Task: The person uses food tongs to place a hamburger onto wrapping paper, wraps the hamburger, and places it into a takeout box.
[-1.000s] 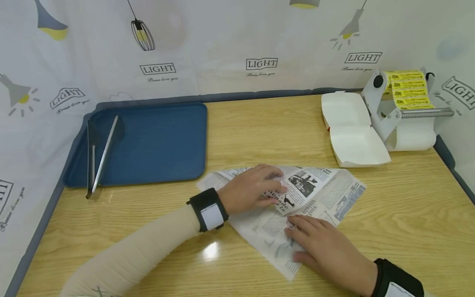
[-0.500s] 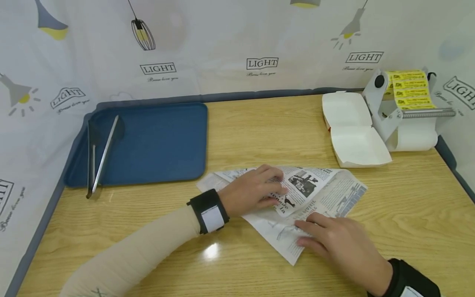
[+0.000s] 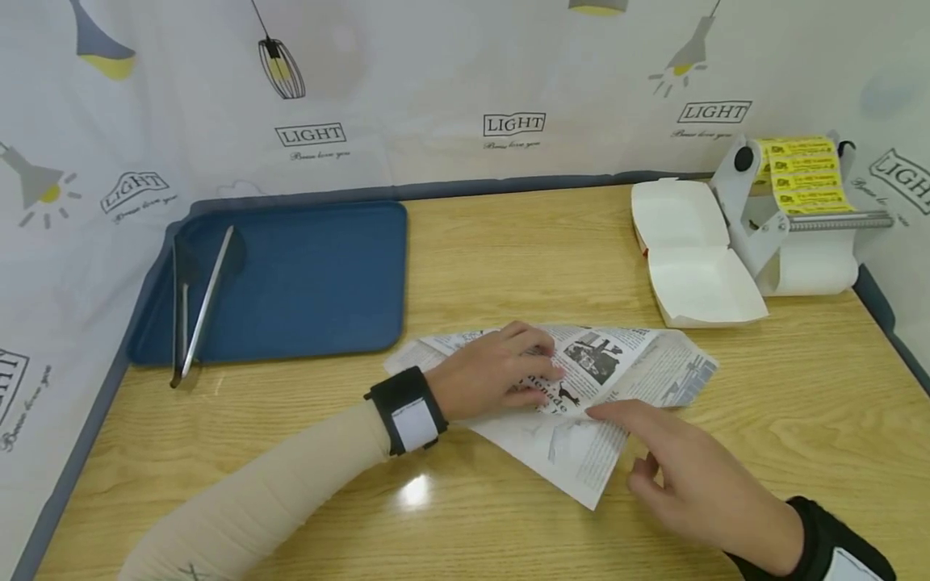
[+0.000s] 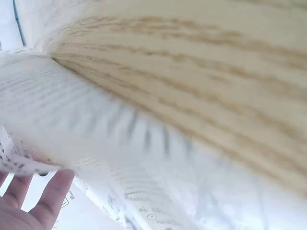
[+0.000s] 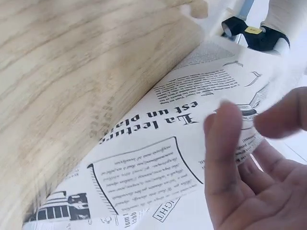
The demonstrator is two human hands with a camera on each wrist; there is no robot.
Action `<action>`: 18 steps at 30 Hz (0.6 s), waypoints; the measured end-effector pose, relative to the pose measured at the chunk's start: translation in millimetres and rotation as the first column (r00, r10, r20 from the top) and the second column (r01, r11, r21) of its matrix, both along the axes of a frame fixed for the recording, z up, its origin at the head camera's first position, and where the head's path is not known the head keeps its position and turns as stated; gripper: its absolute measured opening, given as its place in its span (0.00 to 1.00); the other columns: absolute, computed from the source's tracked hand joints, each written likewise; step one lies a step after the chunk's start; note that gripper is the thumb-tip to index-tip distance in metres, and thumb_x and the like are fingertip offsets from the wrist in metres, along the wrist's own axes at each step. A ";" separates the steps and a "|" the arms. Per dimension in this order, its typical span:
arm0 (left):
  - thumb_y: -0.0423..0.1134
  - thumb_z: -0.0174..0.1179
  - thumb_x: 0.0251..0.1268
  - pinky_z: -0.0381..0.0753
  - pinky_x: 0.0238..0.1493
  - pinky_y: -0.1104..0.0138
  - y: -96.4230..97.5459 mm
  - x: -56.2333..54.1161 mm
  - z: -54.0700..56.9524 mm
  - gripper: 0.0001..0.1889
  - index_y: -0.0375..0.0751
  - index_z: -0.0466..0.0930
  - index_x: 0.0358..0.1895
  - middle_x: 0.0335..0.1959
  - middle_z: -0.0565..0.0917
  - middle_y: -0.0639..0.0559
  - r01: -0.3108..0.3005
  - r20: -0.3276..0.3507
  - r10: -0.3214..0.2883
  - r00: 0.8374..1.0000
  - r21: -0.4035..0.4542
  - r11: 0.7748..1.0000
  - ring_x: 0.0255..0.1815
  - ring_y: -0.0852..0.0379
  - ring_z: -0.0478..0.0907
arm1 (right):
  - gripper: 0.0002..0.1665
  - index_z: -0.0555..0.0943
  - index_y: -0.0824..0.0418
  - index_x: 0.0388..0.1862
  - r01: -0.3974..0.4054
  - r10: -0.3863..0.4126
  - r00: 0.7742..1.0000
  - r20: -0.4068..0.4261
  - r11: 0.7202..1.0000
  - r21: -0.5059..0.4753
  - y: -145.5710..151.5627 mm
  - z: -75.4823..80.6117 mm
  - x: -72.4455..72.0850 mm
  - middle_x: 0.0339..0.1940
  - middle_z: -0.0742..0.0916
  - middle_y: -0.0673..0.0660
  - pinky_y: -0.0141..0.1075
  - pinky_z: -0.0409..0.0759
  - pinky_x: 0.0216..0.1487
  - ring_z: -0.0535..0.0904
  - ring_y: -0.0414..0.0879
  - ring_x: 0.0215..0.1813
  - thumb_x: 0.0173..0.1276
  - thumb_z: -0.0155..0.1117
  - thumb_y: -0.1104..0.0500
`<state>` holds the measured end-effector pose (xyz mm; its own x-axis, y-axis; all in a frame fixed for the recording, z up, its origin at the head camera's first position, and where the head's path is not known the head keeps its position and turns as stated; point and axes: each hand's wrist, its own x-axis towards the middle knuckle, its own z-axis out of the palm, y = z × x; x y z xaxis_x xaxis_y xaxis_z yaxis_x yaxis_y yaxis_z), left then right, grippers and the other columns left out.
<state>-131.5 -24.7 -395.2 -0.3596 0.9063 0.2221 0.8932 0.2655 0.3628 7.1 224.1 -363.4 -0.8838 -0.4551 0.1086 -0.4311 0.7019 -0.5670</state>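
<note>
A sheet of newspaper-print wrapping paper (image 3: pixel 552 452) lies folded on the wooden table, one pointed corner towards me. My left hand (image 3: pixel 494 371) rests on its upper layer with the fingers slightly bent. From the right, my right hand (image 3: pixel 701 476) touches the edge of the fold with a straight index finger; its other fingers are bent in. In the left wrist view, the left fingertips (image 4: pixel 55 191) lie against the printed paper (image 4: pixel 96 120). The right wrist view has the right thumb and index apart beside the paper (image 5: pixel 139 167), nothing pinched between them.
A blue tray (image 3: pixel 312 282) with metal tongs (image 3: pixel 207 303) lying on its left side stands at the back left. At the back right are an open white carton (image 3: pixel 701 282) and a roll dispenser (image 3: pixel 756 218) with yellow labels. A printed sheet backs the table (image 3: pixel 508 266).
My right hand has moved right and slightly up, its index finger now extended at the fold. The near corner of the paper has shifted up and right. The left hand stays in place.
</note>
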 end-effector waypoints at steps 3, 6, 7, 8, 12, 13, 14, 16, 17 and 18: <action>0.49 0.65 0.71 0.74 0.62 0.68 0.0 1.3 2.4 0.16 0.49 0.86 0.57 0.60 0.77 0.50 -0.003 0.021 0.003 1.000 -0.023 1.000 0.60 0.55 0.72 | 0.30 0.82 0.55 0.56 0.016 -0.011 0.994 -0.105 0.998 0.053 0.0 0.2 -5.6 0.51 0.86 0.49 0.28 0.76 0.30 0.74 0.32 0.34 0.55 0.73 0.72; 0.50 0.63 0.72 0.73 0.63 0.68 -0.4 2.5 5.3 0.17 0.49 0.85 0.59 0.61 0.76 0.50 -0.001 0.043 0.003 0.999 -0.049 0.999 0.61 0.55 0.71 | 0.21 0.85 0.52 0.46 0.067 -0.051 0.981 -0.190 0.995 0.077 -1.3 1.2 -13.8 0.43 0.87 0.46 0.28 0.75 0.28 0.73 0.31 0.31 0.55 0.76 0.70; 0.50 0.62 0.73 0.72 0.64 0.68 -0.5 2.8 6.3 0.17 0.49 0.85 0.59 0.61 0.76 0.50 0.001 0.054 0.002 0.999 -0.056 0.998 0.62 0.55 0.71 | 0.20 0.86 0.51 0.43 0.080 -0.064 0.976 -0.206 0.994 0.070 -1.6 2.0 -16.8 0.41 0.87 0.45 0.27 0.72 0.26 0.71 0.30 0.29 0.55 0.75 0.71; 0.50 0.60 0.75 0.72 0.64 0.68 -0.8 3.0 7.4 0.17 0.49 0.85 0.59 0.61 0.76 0.50 0.006 0.068 -0.002 0.998 -0.058 0.998 0.62 0.55 0.71 | 0.19 0.87 0.51 0.40 0.089 -0.072 0.971 -0.230 0.994 0.065 -1.2 2.2 -20.3 0.40 0.88 0.45 0.28 0.73 0.26 0.73 0.32 0.29 0.54 0.76 0.71; 0.53 0.42 0.84 0.70 0.66 0.66 -3.7 2.4 12.3 0.25 0.45 0.84 0.61 0.62 0.76 0.48 0.029 0.189 -0.020 0.982 -0.045 0.999 0.62 0.54 0.70 | 0.14 0.88 0.52 0.35 0.085 -0.061 0.942 -0.331 0.995 0.060 -0.7 2.1 -36.1 0.39 0.89 0.48 0.38 0.80 0.32 0.79 0.42 0.36 0.52 0.79 0.67; 0.57 0.35 0.84 0.70 0.66 0.66 -4.7 1.9 13.5 0.30 0.44 0.84 0.62 0.62 0.76 0.48 0.035 0.233 -0.026 0.972 -0.035 0.999 0.62 0.54 0.69 | 0.13 0.89 0.53 0.36 0.072 -0.053 0.942 -0.331 0.996 0.046 -0.4 1.5 -40.4 0.40 0.89 0.49 0.42 0.82 0.36 0.80 0.44 0.40 0.53 0.80 0.66; 0.61 0.28 0.82 0.70 0.66 0.65 -5.6 1.3 14.5 0.37 0.42 0.84 0.61 0.62 0.76 0.47 0.038 0.269 -0.029 0.963 -0.027 0.999 0.63 0.53 0.69 | 0.12 0.89 0.54 0.37 0.060 -0.048 0.948 -0.315 0.998 0.029 -0.1 0.7 -45.0 0.40 0.89 0.49 0.45 0.82 0.41 0.81 0.46 0.44 0.54 0.80 0.65; 0.71 0.17 0.74 0.69 0.67 0.63 -7.1 0.1 15.9 0.49 0.41 0.86 0.58 0.63 0.75 0.46 0.039 0.329 -0.030 0.944 -0.020 0.999 0.64 0.52 0.68 | 0.08 0.88 0.54 0.39 0.048 -0.051 0.968 -0.246 0.999 -0.016 -0.2 -0.8 -53.7 0.41 0.89 0.48 0.44 0.82 0.43 0.81 0.45 0.45 0.61 0.76 0.64; 0.76 0.14 0.68 0.68 0.68 0.62 -7.8 -0.2 16.5 0.55 0.41 0.87 0.56 0.63 0.75 0.46 0.040 0.349 -0.030 0.936 -0.022 0.999 0.65 0.52 0.68 | 0.07 0.88 0.55 0.40 0.051 -0.059 0.978 -0.201 0.998 -0.044 0.0 -2.0 -57.8 0.42 0.89 0.48 0.43 0.82 0.44 0.82 0.44 0.46 0.64 0.73 0.65; 0.79 0.13 0.64 0.68 0.67 0.62 -8.2 -0.5 16.6 0.57 0.42 0.87 0.54 0.64 0.74 0.46 0.040 0.356 -0.026 0.934 -0.031 0.999 0.65 0.53 0.67 | 0.07 0.88 0.56 0.41 0.058 -0.068 0.985 -0.158 0.996 -0.068 0.1 -3.2 -61.7 0.42 0.89 0.49 0.42 0.83 0.44 0.83 0.44 0.46 0.67 0.70 0.66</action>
<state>-132.0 -32.9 -378.7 -0.3785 0.9242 0.0515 0.7164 0.2572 0.6486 -54.6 224.2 -366.6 -0.8794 -0.3870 0.2774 -0.4759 0.6957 -0.5381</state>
